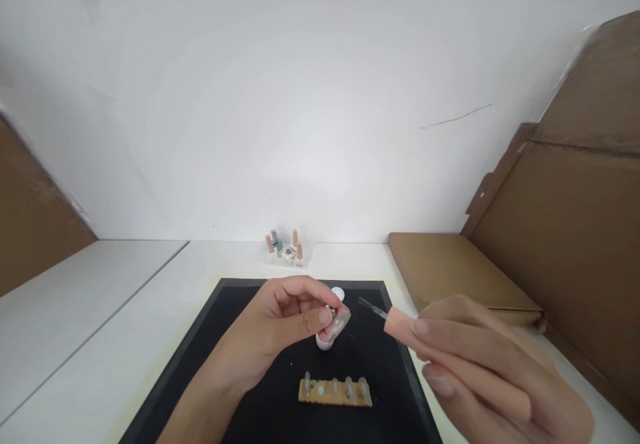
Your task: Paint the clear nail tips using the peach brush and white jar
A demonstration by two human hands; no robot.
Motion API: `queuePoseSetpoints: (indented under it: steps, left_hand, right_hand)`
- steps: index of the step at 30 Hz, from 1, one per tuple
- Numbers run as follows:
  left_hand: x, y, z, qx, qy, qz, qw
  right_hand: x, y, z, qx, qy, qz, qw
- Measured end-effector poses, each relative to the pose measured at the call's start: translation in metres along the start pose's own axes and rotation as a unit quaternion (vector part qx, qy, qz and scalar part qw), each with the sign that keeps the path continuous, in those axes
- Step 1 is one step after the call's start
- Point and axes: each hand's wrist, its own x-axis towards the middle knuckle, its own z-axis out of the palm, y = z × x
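Observation:
My left hand [293,314] is closed, pinching a small clear, pinkish bottle [341,323] between thumb and fingers. The bottle is tilted, and the fingers partly cover it. In my right hand [480,364] is a nail polish brush [399,325] with a peach-coloured cap handle. Its bristle tip points left towards the bottle, with a gap between them. Below my left hand lies a yellow strip [327,394] with several clear nail tips [349,386] standing on it. A round white container [325,343] shows partly under the bottle, and a white disc [339,294] lies behind it.
A black mat [200,364] covers the middle of the white table [115,297]. At the back, a clear holder [285,262] carries several bottles with peach and grey caps. A flat cardboard box [450,264] lies at the right. Cardboard panels [580,211] stand at both sides.

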Motion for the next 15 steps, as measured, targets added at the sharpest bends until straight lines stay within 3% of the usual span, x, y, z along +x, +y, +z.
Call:
queuePoseSetpoints:
  steps: [4,15]
  left_hand:
    - [-0.0007,0.0016,0.0003,0.025,0.011,-0.008,1.000]
    - [0.0010,0.0052,0.0062,-0.012,0.030,-0.021,0.999]
  right_hand:
    - [-0.0008,-0.0035,0.0019,0.027,-0.003,0.036,0.999]
    - [0.0048,-0.0024,0.0016,-0.003,-0.021,0.030,0.999]
